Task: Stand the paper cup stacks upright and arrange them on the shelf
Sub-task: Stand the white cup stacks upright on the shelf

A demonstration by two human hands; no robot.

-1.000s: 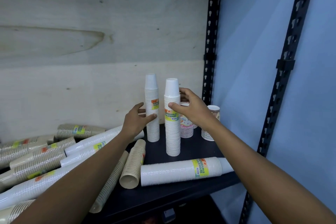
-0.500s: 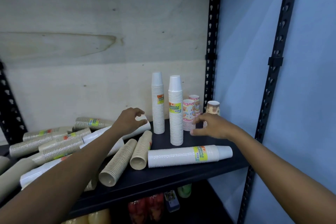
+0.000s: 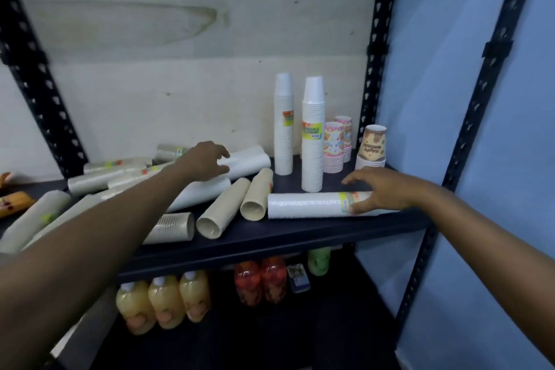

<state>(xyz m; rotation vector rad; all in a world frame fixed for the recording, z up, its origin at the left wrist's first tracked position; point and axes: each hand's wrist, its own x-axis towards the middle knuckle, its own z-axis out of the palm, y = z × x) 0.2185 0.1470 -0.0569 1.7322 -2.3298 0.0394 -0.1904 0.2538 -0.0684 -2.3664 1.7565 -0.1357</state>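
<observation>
Paper cup stacks: two white ones (image 3: 313, 135) already stand upright at the right rear of the shelf (image 3: 270, 245), so that corner reads as the arranging spot. Just in front of them one white stack (image 3: 312, 205) lies on its side along the shelf's front edge. Right hand (image 3: 380, 189) rests on its labelled end, fingers spread and curling over it, not yet closed, probably to tip it up. Left hand (image 3: 204, 161), left of the upright pair, fingers loosely spread, touches another lying white stack (image 3: 243, 161) atop the heap of fallen brown and white stacks. Versus half a second ago: right hand dropped from beside the patterned cups (image 3: 334, 147) onto the stack; left hand reached further right.
</observation>
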